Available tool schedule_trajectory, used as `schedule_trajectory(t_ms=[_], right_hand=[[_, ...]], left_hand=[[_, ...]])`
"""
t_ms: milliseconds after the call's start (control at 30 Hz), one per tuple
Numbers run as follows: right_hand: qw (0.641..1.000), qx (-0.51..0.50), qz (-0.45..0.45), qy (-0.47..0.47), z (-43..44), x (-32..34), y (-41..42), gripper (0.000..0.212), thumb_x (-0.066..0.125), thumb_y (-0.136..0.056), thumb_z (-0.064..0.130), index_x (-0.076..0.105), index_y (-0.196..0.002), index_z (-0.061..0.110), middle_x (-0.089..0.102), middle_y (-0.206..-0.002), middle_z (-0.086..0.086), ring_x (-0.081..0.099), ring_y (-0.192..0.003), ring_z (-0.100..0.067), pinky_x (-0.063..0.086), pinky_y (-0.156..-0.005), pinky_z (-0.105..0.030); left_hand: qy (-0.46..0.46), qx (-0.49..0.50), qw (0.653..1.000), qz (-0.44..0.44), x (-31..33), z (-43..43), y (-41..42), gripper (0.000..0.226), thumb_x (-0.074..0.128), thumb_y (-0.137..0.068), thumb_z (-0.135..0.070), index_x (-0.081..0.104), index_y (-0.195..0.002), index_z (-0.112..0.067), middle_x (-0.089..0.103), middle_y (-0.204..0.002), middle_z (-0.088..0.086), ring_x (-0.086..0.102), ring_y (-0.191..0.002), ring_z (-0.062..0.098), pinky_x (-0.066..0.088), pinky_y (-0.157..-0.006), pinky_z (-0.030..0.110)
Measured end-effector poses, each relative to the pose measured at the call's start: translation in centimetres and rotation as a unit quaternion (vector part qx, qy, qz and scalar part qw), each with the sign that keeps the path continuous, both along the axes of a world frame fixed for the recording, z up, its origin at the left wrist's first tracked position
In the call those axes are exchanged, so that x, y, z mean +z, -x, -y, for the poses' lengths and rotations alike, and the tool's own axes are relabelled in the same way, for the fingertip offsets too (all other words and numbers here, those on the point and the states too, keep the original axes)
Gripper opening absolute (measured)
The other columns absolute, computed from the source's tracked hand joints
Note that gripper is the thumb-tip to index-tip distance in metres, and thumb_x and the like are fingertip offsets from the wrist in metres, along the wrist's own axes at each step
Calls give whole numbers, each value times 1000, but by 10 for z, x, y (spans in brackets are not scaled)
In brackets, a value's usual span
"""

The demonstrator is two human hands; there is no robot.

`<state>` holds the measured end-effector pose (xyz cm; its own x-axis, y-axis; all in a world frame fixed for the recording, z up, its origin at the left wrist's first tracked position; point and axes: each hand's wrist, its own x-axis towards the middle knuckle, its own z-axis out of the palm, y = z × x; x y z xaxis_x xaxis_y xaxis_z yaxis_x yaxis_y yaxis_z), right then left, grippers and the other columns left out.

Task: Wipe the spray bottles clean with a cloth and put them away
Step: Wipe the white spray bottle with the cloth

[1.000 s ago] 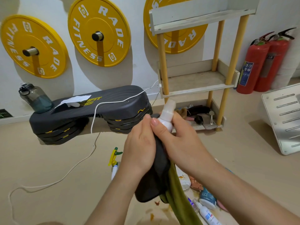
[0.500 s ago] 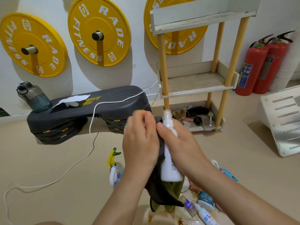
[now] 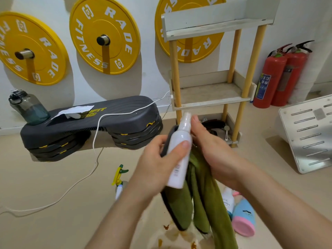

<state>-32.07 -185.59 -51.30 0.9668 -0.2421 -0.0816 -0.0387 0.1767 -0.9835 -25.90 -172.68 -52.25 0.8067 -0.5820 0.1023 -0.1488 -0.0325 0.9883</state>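
Observation:
In front of me my left hand grips a white spray bottle, tilted with its nozzle up and my thumb across its body. A green and grey cloth hangs down behind the bottle. My right hand holds the cloth's upper part just right of the bottle, with its fingertips near the nozzle. On the floor stand a spray bottle with a yellow-green trigger, a small white bottle and a blue bottle with a pink base.
A wooden shelf rack stands against the wall ahead, clutter on its bottom level. Left of it is a dark step platform with a water jug and a white cable. Two fire extinguishers and a metal panel are at the right.
The bottle passed from my right hand into my left hand. The cloth came off the bottle and now hangs unfolded from my right hand, green side showing.

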Motion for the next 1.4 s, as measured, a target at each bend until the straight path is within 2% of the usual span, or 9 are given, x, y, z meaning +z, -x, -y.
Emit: schedule_trajectory(t_ms=[167, 400, 600, 733, 900, 967, 1133, 1267, 1400], right_hand=[[975, 155, -33, 157, 51, -2, 13, 34, 77, -80, 35, 71, -110, 22, 73, -112, -5, 71, -105, -24, 56, -93, -40], [877, 232, -227, 353, 69, -56, 17, 7, 82, -80, 26, 79, -86, 27, 78, -92, 6, 72, -92, -16, 54, -95, -36], [974, 98, -106, 175, 46, -34, 25, 38, 68, -80, 46, 78, -88, 10, 77, -100, -8, 72, -100, -19, 48, -99, -34], [993, 68, -24, 93, 6, -18, 21, 44, 54, -82, 59, 77, -97, 25, 75, -108, 3, 68, -106, -12, 44, -104, -40], [984, 36, 84, 153, -60, -14, 19, 34, 30, -97, 56, 28, -131, 62, 40, -134, 48, 28, -122, 34, 20, -103, 4], [976, -29, 104, 188, -63, -17, 16, 36, 32, -96, 53, 36, -132, 50, 45, -135, 32, 34, -127, 23, 26, -97, 5], [982, -144, 99, 65, -47, -13, 7, 42, 36, -99, 46, 63, -111, 15, 66, -89, 10, 62, -79, 12, 42, -64, -3], [978, -79, 131, 143, -75, -29, 17, 38, 40, -96, 53, 58, -123, 33, 63, -112, 24, 55, -107, 13, 38, -85, -1], [953, -46, 191, 229, -85, -48, 20, 49, 42, -106, 18, 34, -153, 29, 38, -154, 20, 31, -143, 4, 28, -116, -20]], left_hand=[[98, -75, 990, -76, 18, -35, -35, 14, 71, -61, -30, 72, -70, -20, 59, -61, 2, 55, -50, 12, 45, -45, 21], [122, 56, 987, -87, 14, -43, -43, 15, 60, -65, -19, 58, -78, -12, 55, -53, -5, 51, -45, 7, 42, -45, 16], [-21, 179, 980, 81, 3, -39, -52, 6, 66, -90, -21, 64, -86, -24, 57, -68, -11, 52, -57, 1, 43, -55, 20], [-25, 193, 978, 77, -16, -13, -39, 12, 56, -98, -28, 65, -93, -21, 62, -80, -8, 56, -74, 7, 45, -66, 22], [83, 161, 983, -25, -18, 7, -15, 30, 45, -103, -36, 63, -84, -20, 61, -81, 0, 56, -83, 17, 45, -84, 40], [139, 118, 983, -26, -18, 12, 4, 26, 49, -102, -39, 58, -91, -18, 58, -82, -1, 56, -84, 16, 44, -85, 37], [126, 139, 977, 102, -22, 25, 37, 30, 39, -100, -46, 58, -100, -23, 64, -84, -16, 61, -86, 7, 49, -78, 22], [110, 292, 950, -9, -7, 18, -2, 31, 39, -104, -41, 58, -95, -18, 56, -76, -9, 53, -76, 15, 42, -60, 20], [102, 355, 911, -184, 7, 7, -21, 37, 42, -101, -43, 64, -110, -14, 65, -90, -3, 62, -90, 17, 41, -72, 24]])
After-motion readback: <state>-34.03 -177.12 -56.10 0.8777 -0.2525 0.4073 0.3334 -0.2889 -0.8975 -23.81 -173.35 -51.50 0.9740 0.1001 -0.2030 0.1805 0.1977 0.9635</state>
